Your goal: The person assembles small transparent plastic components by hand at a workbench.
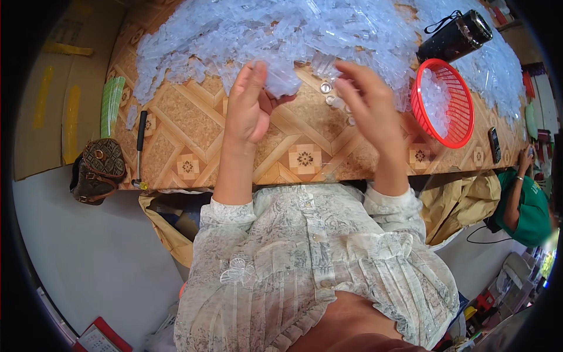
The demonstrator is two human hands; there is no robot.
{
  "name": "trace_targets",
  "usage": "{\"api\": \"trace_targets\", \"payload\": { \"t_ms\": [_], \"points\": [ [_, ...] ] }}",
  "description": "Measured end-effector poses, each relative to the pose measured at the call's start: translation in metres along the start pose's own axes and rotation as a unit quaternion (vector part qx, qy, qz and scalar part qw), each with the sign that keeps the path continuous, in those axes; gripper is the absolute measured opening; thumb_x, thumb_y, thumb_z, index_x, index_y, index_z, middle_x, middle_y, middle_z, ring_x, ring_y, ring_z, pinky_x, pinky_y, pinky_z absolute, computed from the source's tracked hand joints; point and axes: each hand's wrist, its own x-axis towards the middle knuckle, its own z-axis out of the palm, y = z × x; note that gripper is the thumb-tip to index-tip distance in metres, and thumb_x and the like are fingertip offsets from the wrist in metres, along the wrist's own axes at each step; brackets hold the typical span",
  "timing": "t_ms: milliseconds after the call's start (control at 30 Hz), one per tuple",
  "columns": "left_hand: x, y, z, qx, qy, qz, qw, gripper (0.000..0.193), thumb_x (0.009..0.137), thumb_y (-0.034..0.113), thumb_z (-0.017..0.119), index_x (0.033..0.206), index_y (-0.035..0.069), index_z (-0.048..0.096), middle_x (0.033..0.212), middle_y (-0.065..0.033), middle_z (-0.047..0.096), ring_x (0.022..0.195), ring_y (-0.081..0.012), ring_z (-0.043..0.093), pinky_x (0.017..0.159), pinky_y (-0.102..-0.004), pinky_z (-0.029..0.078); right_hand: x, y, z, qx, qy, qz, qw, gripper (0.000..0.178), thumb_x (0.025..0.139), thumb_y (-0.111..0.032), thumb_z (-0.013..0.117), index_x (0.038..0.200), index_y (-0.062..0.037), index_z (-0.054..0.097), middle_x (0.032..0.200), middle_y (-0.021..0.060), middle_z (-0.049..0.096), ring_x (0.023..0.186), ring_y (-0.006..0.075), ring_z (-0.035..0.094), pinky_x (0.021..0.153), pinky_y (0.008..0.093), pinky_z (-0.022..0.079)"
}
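My left hand (249, 105) is closed around a bunch of clear plastic tube-like pieces (283, 80), held above the table's near half. To its right, my right hand (374, 105) hovers with thumb and forefinger apart, and I see nothing plainly held in it. Several small round metallic and whitish bits (326, 88) lie on the table beside its fingertips. A few loose clear pieces (324, 63) are just beyond them. Behind both hands spreads a large heap of the same clear plastic pieces (281, 29).
A red plastic basket (466, 126) with clear pieces inside stands at right, near a black bottle (454, 36) and a mobile phone (494, 145). At left are a black-handled tool (141, 141) and a brown patterned bag (105, 161). A person in green (531, 211) sits far right.
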Motion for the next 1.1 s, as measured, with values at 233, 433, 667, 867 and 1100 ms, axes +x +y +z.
{"api": "trace_targets", "payload": {
  "t_ms": [233, 433, 667, 867, 1100],
  "points": [
    [-0.012, -0.016, -0.024, -0.129, -0.037, -0.184, 0.974, 0.044, 0.098, 0.041, 0.047, 0.128, 0.009, 0.047, 0.106, -0.0065, 0.062, 0.085, -0.0207, 0.063, 0.066, -0.0325, 0.051, -0.023, 0.028, -0.01, -0.232, 0.006, -0.023, 0.972, 0.013, 0.085, -0.015, 0.064, 0.093, -0.0045, 0.066, 0.085, 0.0148, 0.061, 0.083, 0.0335, 0.06, 0.072, 0.0425, 0.049],
    [-0.023, -0.011, -0.021, -0.081, -0.019, -0.163, 0.983, 0.04, 0.097, 0.023, 0.051, 0.133, 0.006, 0.046, 0.108, -0.0057, 0.062, 0.092, -0.0169, 0.06, 0.07, -0.0316, 0.048, -0.022, 0.01, 0.029, -0.299, -0.033, -0.053, 0.952, 0.018, 0.08, -0.015, 0.068, 0.092, -0.0046, 0.061, 0.087, 0.0123, 0.057, 0.085, 0.0315, 0.058, 0.067, 0.0417, 0.051],
    [-0.029, -0.013, -0.039, -0.08, -0.027, -0.165, 0.983, 0.043, 0.091, 0.013, 0.061, 0.131, 0.006, 0.046, 0.113, -0.0037, 0.062, 0.093, -0.0118, 0.062, 0.072, -0.0269, 0.051, -0.017, 0.027, 0.037, -0.329, -0.046, -0.033, 0.942, 0.019, 0.079, -0.014, 0.069, 0.095, -0.0051, 0.065, 0.087, 0.0129, 0.058, 0.086, 0.0318, 0.059, 0.069, 0.0423, 0.049],
    [-0.031, -0.006, -0.031, -0.041, -0.011, -0.123, 0.992, 0.047, 0.091, 0.011, 0.061, 0.134, 0.003, 0.043, 0.115, -0.0071, 0.061, 0.098, -0.0159, 0.062, 0.08, -0.0278, 0.051, -0.015, 0.026, 0.042, -0.301, 0.014, -0.103, 0.948, 0.011, 0.078, -0.013, 0.067, 0.08, -0.0031, 0.064, 0.086, 0.0118, 0.057, 0.083, 0.0318, 0.056, 0.066, 0.0423, 0.05],
    [-0.026, -0.005, -0.04, 0.21, -0.018, -0.036, 0.977, 0.051, 0.088, 0.003, 0.064, 0.135, -0.001, 0.045, 0.124, -0.0107, 0.056, 0.105, -0.0172, 0.06, 0.088, -0.0268, 0.05, -0.016, 0.007, 0.056, -0.241, -0.083, -0.123, 0.959, 0.015, 0.079, -0.011, 0.068, 0.092, -0.0039, 0.066, 0.092, 0.0127, 0.059, 0.087, 0.0314, 0.058, 0.076, 0.0405, 0.048]
  ]
}}
